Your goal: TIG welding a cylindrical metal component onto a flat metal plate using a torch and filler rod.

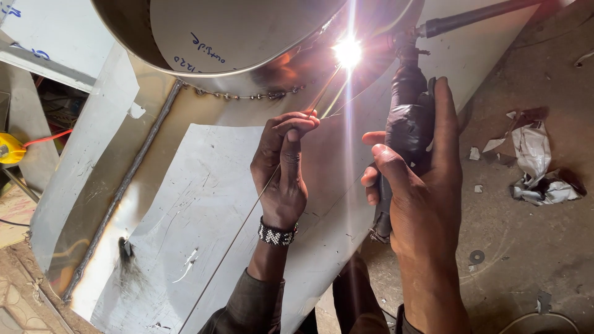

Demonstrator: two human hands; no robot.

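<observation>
The left hand (283, 167) pinches a thin filler rod (247, 216) between thumb and fingertips; the rod runs from the near edge up to the bright welding arc (348, 52). A beaded bracelet (276, 234) circles that wrist. The right hand (416, 185) is wrapped around a black taped welding torch (408, 117), its head at the arc and its hose (476, 17) leading far right. The arc burns where a round steel drum (235, 37) meets a slanted steel sheet (185, 210). A row of tack welds (247, 95) follows that joint, and a long weld seam (120, 192) runs down the sheet on the left. Crumpled paper (538, 167) lies on the floor (532, 247) at right; a yellow tape measure (11, 148) sits at far left.
</observation>
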